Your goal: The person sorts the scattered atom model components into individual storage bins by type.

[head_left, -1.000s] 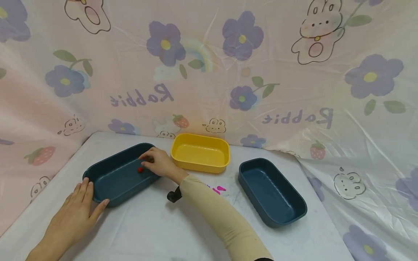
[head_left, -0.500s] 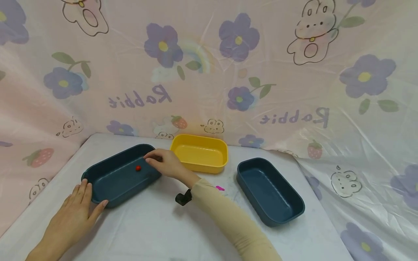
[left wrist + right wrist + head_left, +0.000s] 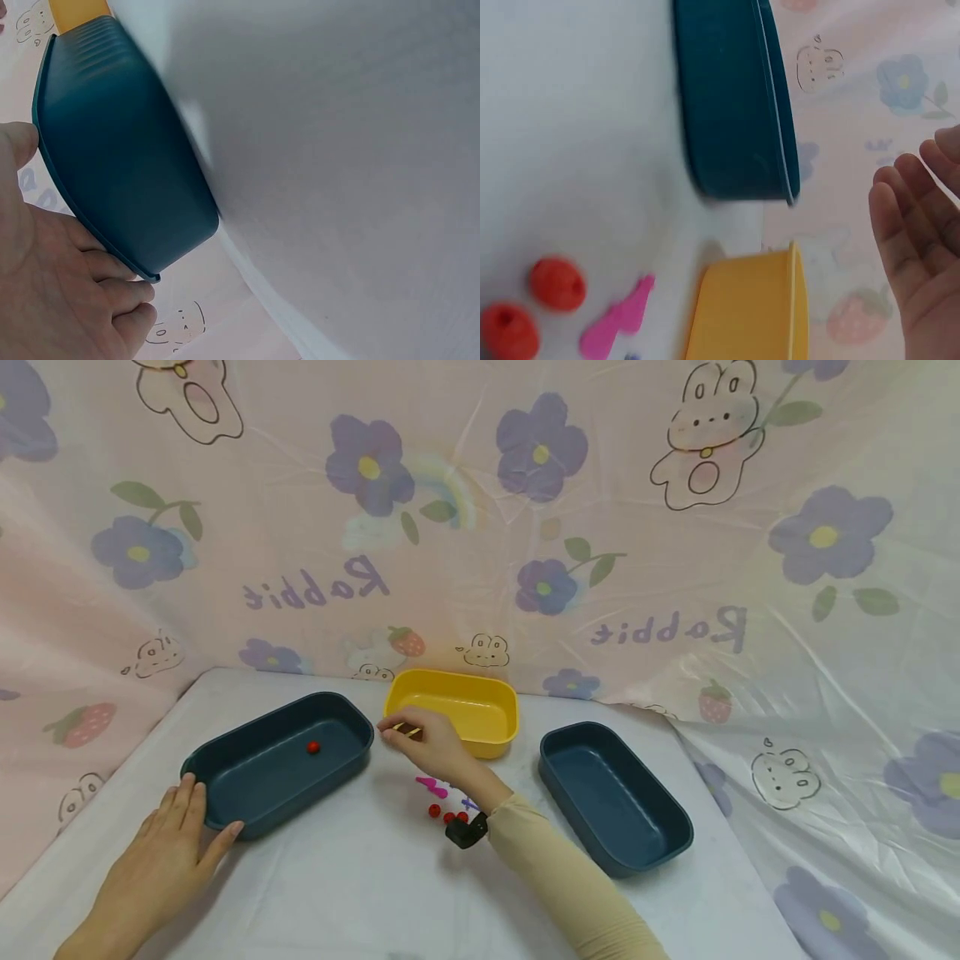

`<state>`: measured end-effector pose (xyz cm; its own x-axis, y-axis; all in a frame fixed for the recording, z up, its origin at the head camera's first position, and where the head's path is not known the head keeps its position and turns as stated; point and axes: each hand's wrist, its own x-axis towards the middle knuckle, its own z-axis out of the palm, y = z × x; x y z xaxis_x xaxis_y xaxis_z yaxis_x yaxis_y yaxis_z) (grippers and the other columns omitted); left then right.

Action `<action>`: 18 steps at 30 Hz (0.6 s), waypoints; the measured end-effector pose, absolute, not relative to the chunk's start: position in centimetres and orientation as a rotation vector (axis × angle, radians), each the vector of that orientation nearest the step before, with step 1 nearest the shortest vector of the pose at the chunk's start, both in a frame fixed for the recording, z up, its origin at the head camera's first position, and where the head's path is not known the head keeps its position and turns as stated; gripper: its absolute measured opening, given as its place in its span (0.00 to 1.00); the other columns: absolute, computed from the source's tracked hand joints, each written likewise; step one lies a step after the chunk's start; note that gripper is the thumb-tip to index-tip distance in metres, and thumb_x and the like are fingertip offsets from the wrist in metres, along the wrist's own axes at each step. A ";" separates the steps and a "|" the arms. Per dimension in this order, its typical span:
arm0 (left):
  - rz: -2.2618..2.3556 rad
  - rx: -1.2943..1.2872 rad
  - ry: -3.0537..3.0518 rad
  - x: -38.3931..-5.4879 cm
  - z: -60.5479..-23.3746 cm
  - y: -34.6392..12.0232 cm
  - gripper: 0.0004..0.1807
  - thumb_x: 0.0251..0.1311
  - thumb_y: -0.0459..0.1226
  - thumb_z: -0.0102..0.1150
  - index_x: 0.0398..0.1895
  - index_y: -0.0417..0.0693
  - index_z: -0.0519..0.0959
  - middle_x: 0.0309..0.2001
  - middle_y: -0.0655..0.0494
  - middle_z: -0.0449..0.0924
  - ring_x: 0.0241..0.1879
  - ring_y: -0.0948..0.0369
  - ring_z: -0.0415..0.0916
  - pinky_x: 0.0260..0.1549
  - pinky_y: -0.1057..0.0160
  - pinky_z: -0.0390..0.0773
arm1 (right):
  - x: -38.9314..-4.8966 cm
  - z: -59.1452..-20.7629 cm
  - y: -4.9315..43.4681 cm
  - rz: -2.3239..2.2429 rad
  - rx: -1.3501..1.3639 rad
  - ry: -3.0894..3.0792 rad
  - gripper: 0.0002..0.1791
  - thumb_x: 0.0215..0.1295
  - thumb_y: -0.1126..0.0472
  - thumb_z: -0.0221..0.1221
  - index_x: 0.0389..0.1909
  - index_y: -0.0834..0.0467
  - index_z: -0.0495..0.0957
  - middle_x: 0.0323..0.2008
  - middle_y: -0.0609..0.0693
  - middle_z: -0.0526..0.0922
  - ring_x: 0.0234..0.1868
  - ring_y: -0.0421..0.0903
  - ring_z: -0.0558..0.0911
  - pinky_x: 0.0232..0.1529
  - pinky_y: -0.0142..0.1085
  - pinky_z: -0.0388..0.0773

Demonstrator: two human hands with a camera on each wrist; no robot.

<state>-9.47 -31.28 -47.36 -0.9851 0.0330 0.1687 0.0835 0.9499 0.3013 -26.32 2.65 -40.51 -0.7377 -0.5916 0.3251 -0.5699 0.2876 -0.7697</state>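
Note:
A dark blue bin point(image 3: 262, 777) stands at the left with one red bead point(image 3: 313, 747) on its floor. My left hand point(image 3: 153, 860) rests at the bin's near-left end, fingers over the rim and thumb along the outside. Between that bin and the yellow bin point(image 3: 498, 750), my right hand point(image 3: 438, 752) hovers with loosely bent fingers; the right wrist view shows nothing held in its visible fingers point(image 3: 904, 240). Below it on the table lie several red beads point(image 3: 434, 811), with holes visible in the right wrist view, beside pink pieces point(image 3: 432, 787) and a purple piece point(image 3: 469, 804), partly hidden by the arm.
A second dark blue bin point(image 3: 615, 802) stands at the right, with nothing visible inside. White cloth point(image 3: 322, 893) covers the table. Behind it hangs a curtain point(image 3: 465, 560) printed with flowers and rabbits. A black wrist camera point(image 3: 467, 832) sits under my right wrist.
My right hand has moved right, from over the left blue bin to in front of the yellow bin. Red beads and pink pieces have come into sight. The left hand stays at the bin.

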 end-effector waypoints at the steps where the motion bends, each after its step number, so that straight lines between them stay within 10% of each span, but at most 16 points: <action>1: -0.460 -0.089 -2.939 -9.5 -47.4 -31.3 0.49 0.80 0.54 0.46 0.75 0.14 0.45 0.78 0.20 0.30 0.77 0.26 0.31 0.75 0.34 0.28 | -26.2 -40.6 3.2 -1.480 -1.122 2.514 0.10 0.76 0.60 0.62 0.52 0.56 0.86 0.48 0.46 0.87 0.44 0.39 0.84 0.49 0.28 0.84; 18: -0.450 -0.107 -2.918 -9.4 -48.0 -31.4 0.49 0.80 0.54 0.46 0.74 0.14 0.44 0.77 0.20 0.29 0.77 0.27 0.30 0.75 0.35 0.26 | -24.2 -42.7 11.1 -1.433 -0.940 2.597 0.10 0.70 0.62 0.67 0.51 0.56 0.86 0.46 0.53 0.85 0.45 0.45 0.85 0.48 0.32 0.86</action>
